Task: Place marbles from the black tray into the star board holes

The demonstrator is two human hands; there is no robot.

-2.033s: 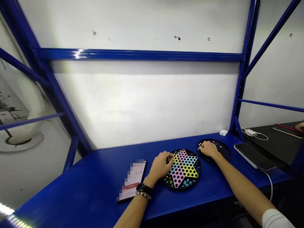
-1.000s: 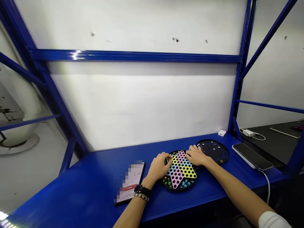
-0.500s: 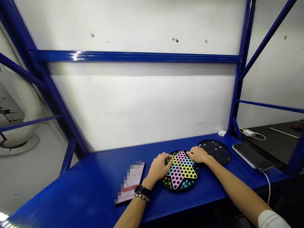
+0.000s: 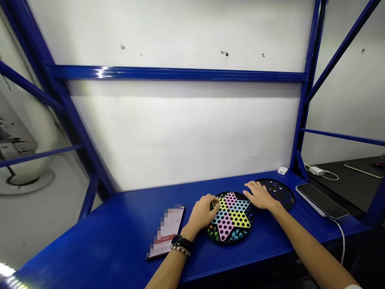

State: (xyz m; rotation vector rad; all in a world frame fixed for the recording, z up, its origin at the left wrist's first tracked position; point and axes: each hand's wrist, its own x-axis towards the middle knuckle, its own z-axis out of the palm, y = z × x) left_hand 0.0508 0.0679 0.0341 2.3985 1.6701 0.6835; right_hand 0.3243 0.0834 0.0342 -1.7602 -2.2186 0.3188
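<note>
A round black game board (image 4: 233, 216) with a many-coloured star full of peg holes lies on the blue shelf (image 4: 120, 233). My left hand (image 4: 203, 212) rests curled against the board's left rim, fingertips pinched near a yellow point; what they hold is too small to see. My right hand (image 4: 259, 195) lies flat, fingers spread, between that board and a second round black tray (image 4: 281, 190) holding small coloured pieces.
A phone (image 4: 167, 231) lies face up left of my left wrist. Another phone (image 4: 322, 200) on a white cable lies at the right. A small white charger (image 4: 282, 170) sits by the wall. Blue rack posts frame the shelf; a black table (image 4: 349, 180) stands further right.
My right hand left the black tray, reached over to the star board, then drew back toward the tray with fingers spread. My left hand stayed on the board's left rim.
</note>
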